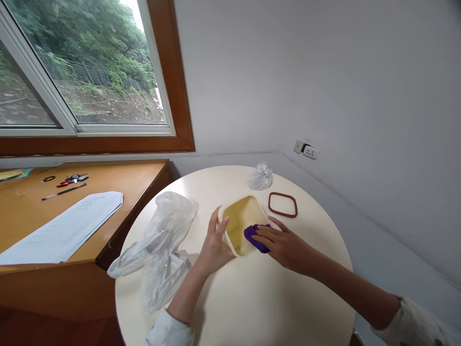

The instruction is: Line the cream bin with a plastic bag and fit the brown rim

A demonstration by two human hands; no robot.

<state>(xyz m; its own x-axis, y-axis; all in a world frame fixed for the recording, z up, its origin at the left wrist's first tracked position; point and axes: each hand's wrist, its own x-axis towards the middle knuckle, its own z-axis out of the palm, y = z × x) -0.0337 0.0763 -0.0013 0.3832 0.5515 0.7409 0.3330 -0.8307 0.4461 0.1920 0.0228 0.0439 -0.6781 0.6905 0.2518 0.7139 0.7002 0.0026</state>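
My left hand [216,242] grips the left side of a pale yellow plastic container [237,216], with the thumb over its rim. The container is tilted so that its open inside faces me. In my right hand [284,242] is a bunched purple cloth [256,238], pressed against the container's near right inner wall. A brown rounded-square ring [283,216], like a frame or seal, lies flat on the table just right of the container. Whether the container's base touches the table is hidden.
A crumpled white plastic bag [162,245] covers the left of the round table [281,307]. A small knotted bag [260,178] stands at the back. On the wooden desk [144,178] are papers [68,230], a pen [64,191] and scissors [65,183]. A wall socket [310,152] is behind.
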